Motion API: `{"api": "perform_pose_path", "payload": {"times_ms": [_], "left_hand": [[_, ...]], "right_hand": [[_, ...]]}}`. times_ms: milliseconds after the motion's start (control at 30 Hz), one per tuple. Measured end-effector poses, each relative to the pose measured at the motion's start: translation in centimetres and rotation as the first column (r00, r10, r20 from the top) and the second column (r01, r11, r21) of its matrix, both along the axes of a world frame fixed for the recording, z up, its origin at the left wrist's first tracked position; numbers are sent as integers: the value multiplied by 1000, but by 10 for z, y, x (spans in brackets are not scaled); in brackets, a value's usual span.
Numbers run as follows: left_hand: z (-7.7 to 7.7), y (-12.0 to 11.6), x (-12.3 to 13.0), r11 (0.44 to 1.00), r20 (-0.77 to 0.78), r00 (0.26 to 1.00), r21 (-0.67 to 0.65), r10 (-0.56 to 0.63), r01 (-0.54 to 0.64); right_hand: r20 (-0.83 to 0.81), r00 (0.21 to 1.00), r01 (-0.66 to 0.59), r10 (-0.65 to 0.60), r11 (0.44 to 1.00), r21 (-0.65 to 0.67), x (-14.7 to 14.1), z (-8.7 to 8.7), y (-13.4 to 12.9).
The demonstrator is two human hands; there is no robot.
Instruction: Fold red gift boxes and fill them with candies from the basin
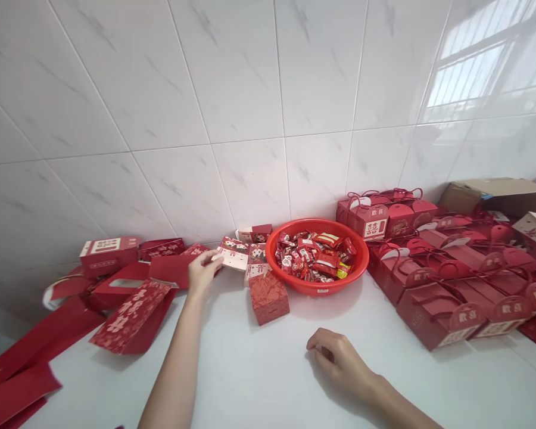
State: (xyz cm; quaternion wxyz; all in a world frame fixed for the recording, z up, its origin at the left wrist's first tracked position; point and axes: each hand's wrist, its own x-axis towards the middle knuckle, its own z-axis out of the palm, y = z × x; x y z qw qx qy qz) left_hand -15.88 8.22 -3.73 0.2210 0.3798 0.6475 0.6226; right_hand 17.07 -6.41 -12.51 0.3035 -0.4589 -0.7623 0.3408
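My left hand [202, 273] reaches to the back of the table, thumb and fingers closed on the left edge of a small pink-and-red candy box [233, 260] with a printed pattern. Right beside it lies another patterned box [257, 254]. In front of these sits a small red box [269, 299] with a floral print. My right hand [335, 360] rests on the white table, its fingers curled in with nothing visible in them. A red plastic basin [317, 288] full of wrapped candies [310, 257] stands beyond it.
Red gift boxes with cord handles [442, 310] crowd the right side. A cardboard box [504, 189] is behind them. Folded and partly opened red boxes [131, 316] pile up on the left. A white tiled wall [250, 107] borders the table's back.
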Motion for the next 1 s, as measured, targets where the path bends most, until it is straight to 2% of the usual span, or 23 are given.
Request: {"api": "perform_pose_path", "payload": {"times_ms": [67,167,300,367,433,533,633,733,800,867,933,1000], "left_hand": [[12,-3,7,998,-3,1000,68,-12,13],[32,-13,18,978,-91,995,207,50,-30],[63,-45,35,916,-211,971,401,113,-20],[79,-68,47,892,-224,963,452,147,-31],[93,-93,59,891,-243,958,454,153,-27],[106,-126,74,856,-228,966,517,123,13],[109,-148,83,858,-226,974,498,-16,129],[105,-155,92,865,-270,921,346,-280,365],[101,-152,99,823,-273,840,211,-469,527],[95,-146,108,755,-230,755,111,-614,647],[88,-139,117,701,-187,698,59,-691,711],[82,-131,123,672,-153,668,30,-729,740]], "right_hand": [[-3,1000,13,-13,1000,-5,-1,3,-2],[-24,998,50,-51,998,-32,0,6,-2],[-59,996,71,-72,997,-8,2,3,3],[-96,995,46,-39,996,72,4,3,5],[-150,989,32,-5,984,176,4,7,5],[-238,971,71,17,932,357,1,26,-2],[-306,950,107,64,853,511,-2,56,-15],[-339,924,75,175,788,611,-4,85,-24],[-322,918,39,233,755,655,-4,100,-25],[-283,930,17,236,739,673,-4,110,-22],[-243,952,26,186,742,670,-4,116,-14],[-207,973,62,100,754,654,-4,118,-3]]}}
